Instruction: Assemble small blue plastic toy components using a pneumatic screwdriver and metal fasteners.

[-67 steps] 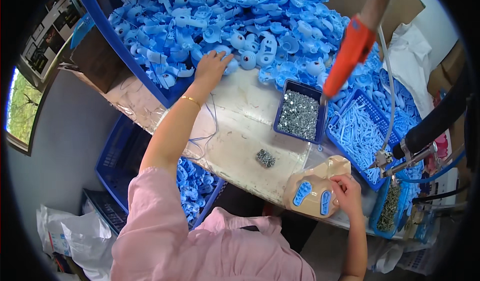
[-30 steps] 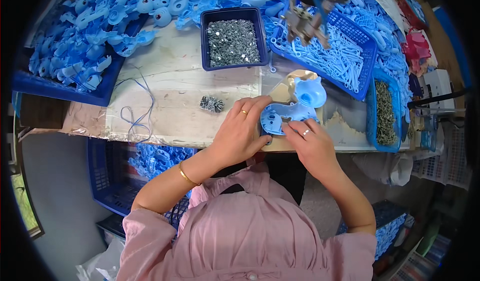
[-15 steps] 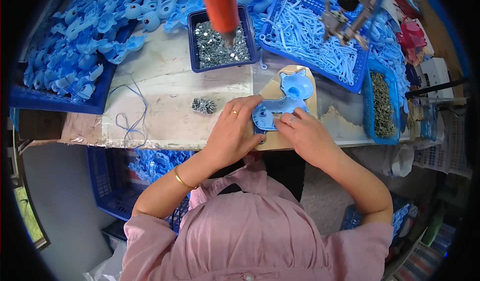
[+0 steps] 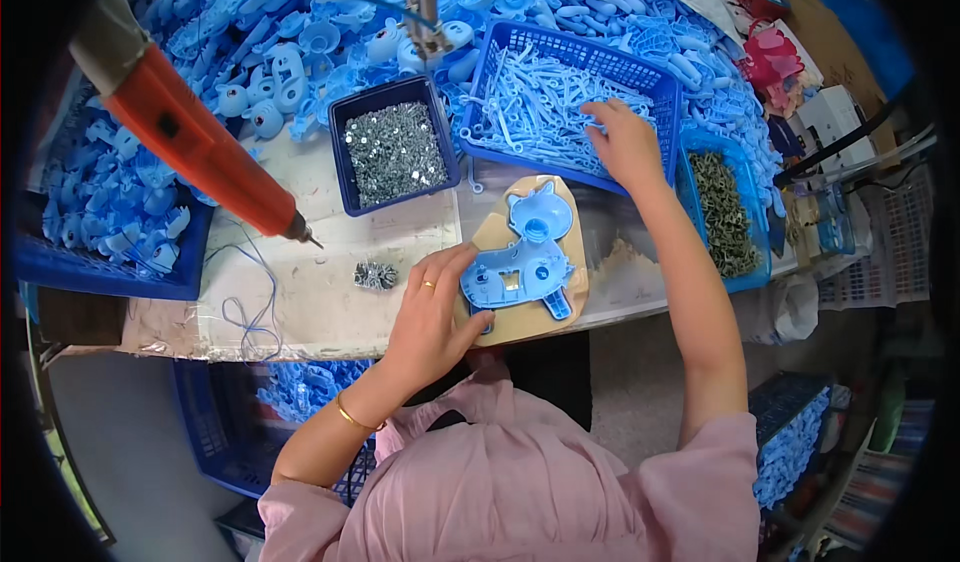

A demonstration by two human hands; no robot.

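A light blue plastic animal-shaped shell [image 4: 537, 262], hollow side up, lies on a tan board [image 4: 510, 324] at the table's front edge. My left hand [image 4: 428, 307] grips the shell's left end, fingers along its side and thumb by its lower leg. Up and to the right, my right hand [image 4: 628, 144] reaches over a blue basket [image 4: 668, 97] full of thin light blue plastic links [image 4: 545, 102]. Its thumb and forefinger are apart at the pile, and nothing shows between them.
An orange electric screwdriver [image 4: 195, 142] hangs at left, tip downward. A dark blue bin of small screws [image 4: 395, 157] stands behind the shell; a small metal pile [image 4: 376, 275] lies left. A light blue basket [image 4: 728, 207] holds greenish-brown metal parts. Blue plastic parts [image 4: 300, 42] heap behind.
My right hand has left the shell and moved up and right to the basket of links. My left hand stays at the shell's left end. The orange screwdriver now hangs farther left in view.
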